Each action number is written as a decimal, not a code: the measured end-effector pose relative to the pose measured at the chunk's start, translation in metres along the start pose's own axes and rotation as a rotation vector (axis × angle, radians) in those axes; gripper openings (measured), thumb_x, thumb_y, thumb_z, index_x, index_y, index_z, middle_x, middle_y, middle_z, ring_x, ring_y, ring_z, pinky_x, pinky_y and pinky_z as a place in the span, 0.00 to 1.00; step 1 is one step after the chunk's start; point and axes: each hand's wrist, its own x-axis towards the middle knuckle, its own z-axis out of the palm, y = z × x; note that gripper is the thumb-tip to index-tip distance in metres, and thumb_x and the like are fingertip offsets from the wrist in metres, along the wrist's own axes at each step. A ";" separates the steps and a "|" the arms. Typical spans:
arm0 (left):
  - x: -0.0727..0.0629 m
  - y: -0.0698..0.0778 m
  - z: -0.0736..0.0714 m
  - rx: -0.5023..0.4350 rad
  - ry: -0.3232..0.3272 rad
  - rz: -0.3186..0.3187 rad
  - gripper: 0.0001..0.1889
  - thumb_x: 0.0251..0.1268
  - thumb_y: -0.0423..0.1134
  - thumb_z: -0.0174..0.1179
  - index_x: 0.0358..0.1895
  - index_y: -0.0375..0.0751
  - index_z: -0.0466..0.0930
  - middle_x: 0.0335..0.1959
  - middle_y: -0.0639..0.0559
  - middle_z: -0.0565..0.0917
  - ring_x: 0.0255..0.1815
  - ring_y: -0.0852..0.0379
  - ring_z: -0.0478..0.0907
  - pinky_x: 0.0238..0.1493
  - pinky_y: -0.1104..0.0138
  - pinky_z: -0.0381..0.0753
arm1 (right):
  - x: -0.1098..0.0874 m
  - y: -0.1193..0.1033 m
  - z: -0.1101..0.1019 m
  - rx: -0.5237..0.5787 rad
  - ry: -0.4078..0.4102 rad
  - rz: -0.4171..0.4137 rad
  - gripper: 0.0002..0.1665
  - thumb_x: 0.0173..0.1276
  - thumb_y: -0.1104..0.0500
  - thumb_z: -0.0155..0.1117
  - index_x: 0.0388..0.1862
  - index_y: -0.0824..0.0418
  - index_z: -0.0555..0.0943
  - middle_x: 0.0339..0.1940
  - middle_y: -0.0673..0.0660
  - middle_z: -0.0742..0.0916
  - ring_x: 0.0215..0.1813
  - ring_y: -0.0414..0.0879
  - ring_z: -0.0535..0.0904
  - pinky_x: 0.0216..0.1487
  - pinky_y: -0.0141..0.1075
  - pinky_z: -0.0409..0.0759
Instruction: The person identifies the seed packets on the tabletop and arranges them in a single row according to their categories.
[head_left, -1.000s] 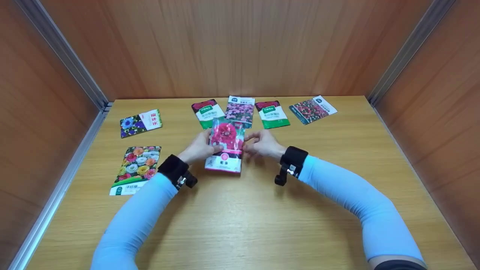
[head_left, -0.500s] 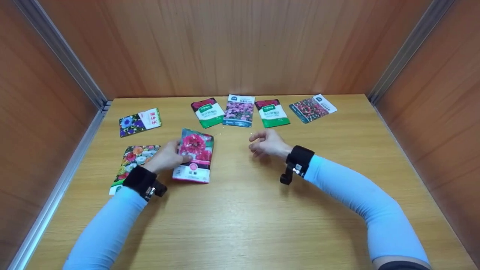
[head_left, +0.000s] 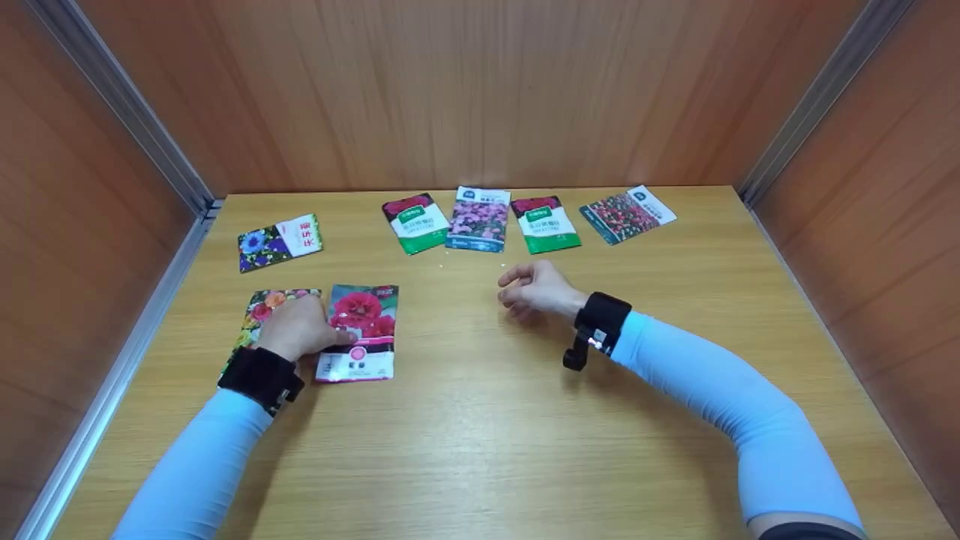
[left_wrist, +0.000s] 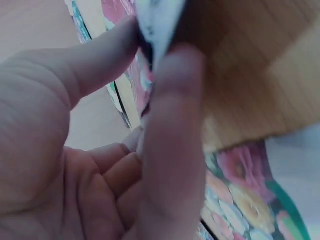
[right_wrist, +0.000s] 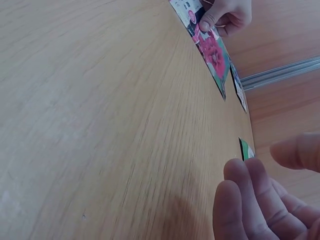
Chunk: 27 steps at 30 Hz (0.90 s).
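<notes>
At the left of the table, my left hand (head_left: 296,328) pinches the left edge of a seed packet with large pink flowers (head_left: 366,319). In the left wrist view, the thumb and a finger (left_wrist: 175,100) lie on opposite sides of the packet's edge. Under and beside that hand lies a seed packet with mixed-colour blooms (head_left: 259,319), partly covered by the hand. My right hand (head_left: 541,291) is over the middle of the table, fingers relaxed and holding nothing. The right wrist view shows its thumb and fingertips (right_wrist: 232,195) apart.
A blue-flower packet (head_left: 280,243) lies at the back left. Along the back are two green-and-white packets (head_left: 415,223), a light-purple flower packet (head_left: 478,220) between them, and a tilted red-flower packet (head_left: 628,215) further right. Wooden walls (head_left: 480,90) stand on three sides.
My left hand has carried the pink-flower packet left and toward me, away from the back row, beside the mixed-colour packet. The right hand has drawn slightly right, apart from the pink-flower packet.
</notes>
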 end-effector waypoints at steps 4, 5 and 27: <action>-0.002 -0.002 -0.001 0.080 0.036 -0.006 0.36 0.56 0.65 0.77 0.45 0.32 0.83 0.31 0.44 0.78 0.38 0.43 0.75 0.38 0.56 0.72 | 0.000 0.002 0.000 -0.006 -0.008 -0.018 0.25 0.69 0.61 0.74 0.62 0.69 0.82 0.36 0.55 0.92 0.33 0.46 0.89 0.39 0.39 0.89; -0.002 -0.003 -0.001 0.090 0.039 -0.010 0.37 0.55 0.66 0.77 0.46 0.31 0.84 0.31 0.43 0.78 0.38 0.42 0.75 0.39 0.56 0.72 | 0.000 0.002 0.000 -0.009 -0.009 -0.017 0.25 0.69 0.61 0.74 0.62 0.69 0.82 0.36 0.55 0.92 0.33 0.46 0.89 0.38 0.38 0.89; -0.010 0.007 -0.002 0.139 0.226 0.038 0.34 0.59 0.67 0.74 0.32 0.34 0.81 0.25 0.43 0.75 0.35 0.39 0.73 0.34 0.54 0.72 | -0.006 0.000 -0.006 -0.020 -0.001 0.009 0.23 0.71 0.57 0.74 0.61 0.64 0.82 0.44 0.61 0.92 0.38 0.51 0.89 0.40 0.38 0.88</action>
